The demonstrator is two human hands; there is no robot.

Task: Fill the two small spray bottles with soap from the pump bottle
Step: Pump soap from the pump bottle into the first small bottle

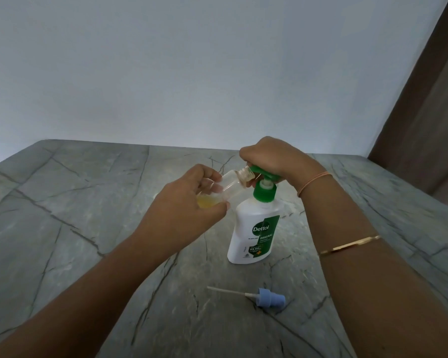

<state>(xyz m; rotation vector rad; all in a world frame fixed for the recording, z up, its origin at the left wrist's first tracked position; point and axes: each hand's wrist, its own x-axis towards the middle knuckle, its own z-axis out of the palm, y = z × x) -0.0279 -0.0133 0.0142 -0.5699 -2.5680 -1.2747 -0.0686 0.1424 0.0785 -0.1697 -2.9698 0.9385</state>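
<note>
Left hand [192, 202]: you pinch the small bottle [230, 182] between thumb and fingers, tilted, with its open neck at the spout of the pump bottle [256, 228].
Right hand [269, 156]: curled over the green pump head [254, 169].
Fill: yellow soap [207, 201] pools at the low end; I judge it mostly empty.
Spray cap [269, 299]: blue, lying on the table [88, 202] in front of the pump bottle, toward you.
Risk: if the neck slips off the spout, soap likely spills; a hard push could tip the pump bottle.
Label: "Dettol", "ORIGINAL", "99.99%"; finer print unreadable.
</note>
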